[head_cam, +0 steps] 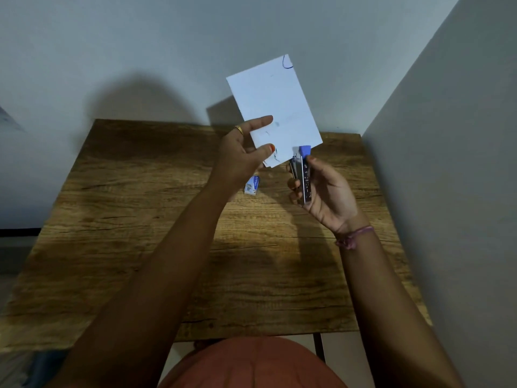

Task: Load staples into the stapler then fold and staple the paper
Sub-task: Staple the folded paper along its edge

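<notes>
A wooden table (pixel 140 247) with a strong grain fills most of the view, pushed into a corner between a grey back wall (pixel 140 51) and a side wall (pixel 447 163) on the right. Both bare forearms reach out over it from the near edge, and an orange-red garment (pixel 251 365) shows at the bottom.

The folded white paper (pixel 275 107) is held upright above the far half of the table, with a bit of blue pen mark at its top corner. The left hand (pixel 243 155) pinches its lower left corner between thumb and fingers; a ring sits on one finger.

The right hand (pixel 326 191) grips a small metal stapler (pixel 302 175) with a blue tip, fingers curled round its body. The stapler's mouth sits at the paper's lower right corner, touching its edge; whether the paper lies between the jaws cannot be told. A pink thread band (pixel 355 236) circles the right wrist.

A small blue-and-white staple box (pixel 252 186) lies on the table below the left hand, partly hidden by the left wrist.
</notes>
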`<state>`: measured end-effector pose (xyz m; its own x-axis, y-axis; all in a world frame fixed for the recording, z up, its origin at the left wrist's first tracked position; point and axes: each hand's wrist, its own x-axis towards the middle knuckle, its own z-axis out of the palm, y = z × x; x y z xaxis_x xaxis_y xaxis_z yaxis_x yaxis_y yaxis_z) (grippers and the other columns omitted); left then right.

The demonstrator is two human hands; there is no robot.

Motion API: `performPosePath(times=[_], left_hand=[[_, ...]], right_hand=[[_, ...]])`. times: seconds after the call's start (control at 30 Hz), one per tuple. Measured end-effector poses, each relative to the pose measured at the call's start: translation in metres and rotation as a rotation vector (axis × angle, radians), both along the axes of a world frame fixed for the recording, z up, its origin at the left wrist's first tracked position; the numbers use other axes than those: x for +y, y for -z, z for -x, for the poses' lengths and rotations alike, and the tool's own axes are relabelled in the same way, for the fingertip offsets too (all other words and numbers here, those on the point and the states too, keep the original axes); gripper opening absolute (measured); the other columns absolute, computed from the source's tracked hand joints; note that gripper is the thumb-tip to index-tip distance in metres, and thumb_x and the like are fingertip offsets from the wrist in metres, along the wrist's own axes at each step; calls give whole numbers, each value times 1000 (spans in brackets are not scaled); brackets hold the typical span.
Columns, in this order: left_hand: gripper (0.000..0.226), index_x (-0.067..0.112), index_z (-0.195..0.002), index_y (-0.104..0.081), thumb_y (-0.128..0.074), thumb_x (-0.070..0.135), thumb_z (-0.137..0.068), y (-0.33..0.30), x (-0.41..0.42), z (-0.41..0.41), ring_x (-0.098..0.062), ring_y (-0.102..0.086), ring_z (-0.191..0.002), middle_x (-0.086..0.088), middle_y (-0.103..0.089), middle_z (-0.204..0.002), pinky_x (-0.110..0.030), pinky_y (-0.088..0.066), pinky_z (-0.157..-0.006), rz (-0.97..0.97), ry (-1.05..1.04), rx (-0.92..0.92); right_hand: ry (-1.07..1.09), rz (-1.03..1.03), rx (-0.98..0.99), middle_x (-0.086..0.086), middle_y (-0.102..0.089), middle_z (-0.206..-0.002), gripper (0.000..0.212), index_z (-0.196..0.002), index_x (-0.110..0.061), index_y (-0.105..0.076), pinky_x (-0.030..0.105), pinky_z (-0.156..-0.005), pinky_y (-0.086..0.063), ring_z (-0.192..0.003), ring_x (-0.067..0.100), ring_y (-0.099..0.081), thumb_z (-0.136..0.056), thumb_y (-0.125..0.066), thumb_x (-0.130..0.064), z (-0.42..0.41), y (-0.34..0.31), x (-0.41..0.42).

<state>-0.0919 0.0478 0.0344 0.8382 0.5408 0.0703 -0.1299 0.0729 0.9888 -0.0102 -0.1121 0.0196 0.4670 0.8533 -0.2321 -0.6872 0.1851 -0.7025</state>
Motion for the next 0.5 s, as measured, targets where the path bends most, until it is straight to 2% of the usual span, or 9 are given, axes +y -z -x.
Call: performPosePath(times=[0.07, 0.13, 0.2, 0.27, 0.3, 0.37, 0.4, 0.43, 0.5], left_hand=[[47, 27, -117, -61, -64, -5, -83, -5, 1, 0, -30, -65, -84, -16, -70, -100, -51, -57, -79, -88, 2, 17], [46, 35, -113, -61, -64, 1, -82, -9, 0, 0, -30, -53, -69, -27, -65, -85, -49, -55, -71, -163, -7, 31], [46, 35, -113, -61, -65, 2, -82, -11, -1, -1, -27, -46, -61, -16, -61, -74, -40, -51, -64, -198, -26, 31], [46, 30, -116, -60, -69, 2, -81, -14, -2, 0, -23, -60, -67, -7, -68, -85, -39, -56, -70, -233, -32, 40], [47, 26, -119, -59, -71, 3, -80, -15, -1, 1, -14, -66, -72, -3, -69, -92, -34, -58, -73, -256, -36, 43], [48, 20, -123, -58, -72, 4, -80, -16, 1, 1, 4, -61, -62, 9, -67, -90, -16, -53, -62, -322, -49, 46], [47, 19, -123, -58, -71, 4, -80, -18, 1, 2, 6, -55, -53, 15, -64, -83, -10, -46, -55, -358, -54, 50], [46, 20, -122, -59, -71, 5, -80, -19, 2, 2, 4, -50, -46, 21, -62, -75, -9, -41, -50, -387, -60, 53], [45, 26, -120, -58, -70, 6, -81, -18, 2, 3, -2, -45, -44, 20, -60, -62, -18, -43, -47, -420, -66, 48]], right_hand=[[51, 93, -111, 5, -63, -93, 38, -109, -6, -56, 19, -51, -49, -64, 10, -56, -90, -51, -39, 0, -3, 3], [109, 178, -195, 4, -64, -93, 45, -110, -8, -57, 19, -49, -46, -65, 11, -52, -85, -55, -45, 2, -5, 4], [142, 205, -222, 4, -66, -93, 45, -106, -10, -60, 20, -49, -45, -65, 11, -52, -81, -58, -47, 4, -7, 6], [158, 201, -226, 4, -67, -94, 44, -104, -12, -63, 21, -49, -45, -64, 11, -53, -79, -59, -48, 7, -9, 8], [163, 192, -226, 4, -67, -95, 44, -104, -13, -64, 21, -49, -45, -64, 11, -54, -79, -60, -48, 9, -10, 9], [180, 173, -221, 5, -65, -96, 42, -104, -13, -65, 21, -49, -46, -64, 11, -55, -80, -59, -47, 11, -11, 10], [188, 165, -214, 6, -64, -96, 41, -104, -13, -66, 20, -48, -46, -65, 11, -55, -81, -59, -46, 12, -11, 10], [193, 162, -210, 6, -63, -97, 42, -105, -12, -65, 21, -48, -47, -65, 11, -56, -82, -59, -46, 12, -12, 10], [194, 167, -211, 6, -62, -96, 45, -108, -11, -63, 21, -49, -47, -66, 12, -56, -81, -60, -46, 12, -14, 12]])
